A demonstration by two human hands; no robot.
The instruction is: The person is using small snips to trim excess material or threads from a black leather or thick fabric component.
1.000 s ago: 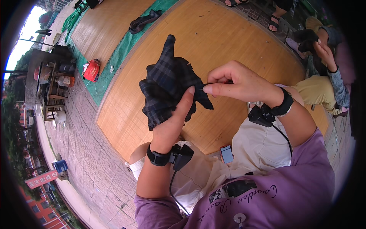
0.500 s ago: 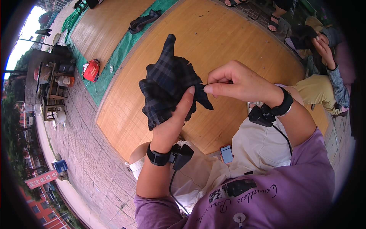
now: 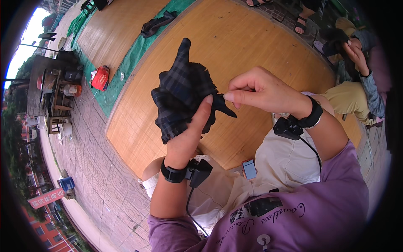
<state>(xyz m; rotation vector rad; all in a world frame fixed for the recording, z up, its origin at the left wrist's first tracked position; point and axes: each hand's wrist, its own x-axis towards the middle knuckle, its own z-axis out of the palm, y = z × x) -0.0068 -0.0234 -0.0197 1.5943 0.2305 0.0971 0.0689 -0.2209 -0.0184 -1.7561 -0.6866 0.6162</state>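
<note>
Dark navy-and-grey plaid cloth (image 3: 180,101) with ragged edges is bunched up in my left hand (image 3: 191,126). My left thumb presses on its near side, while the other fingers are hidden under it. My right hand (image 3: 256,90) is beside the cloth's right edge, thumb and index finger pinched at a small tip there; whatever is between them is too small to make out. Both wrists wear black strapped devices.
Below is a wooden board (image 3: 264,46), with a phone (image 3: 249,168) near my legs. Another board, green sheet (image 3: 100,94), dark cloth (image 3: 157,25) and red bag (image 3: 100,77) lie beyond. A cluttered wooden stand (image 3: 56,109) is left. A co-worker's hand (image 3: 359,56) holds dark cloth at right; sandalled feet (image 3: 300,25) are behind.
The plaid cloth has shifted slightly leftward and its lower right flap has changed shape. My hands have barely moved. The co-worker's hand and dark cloth have shifted a little.
</note>
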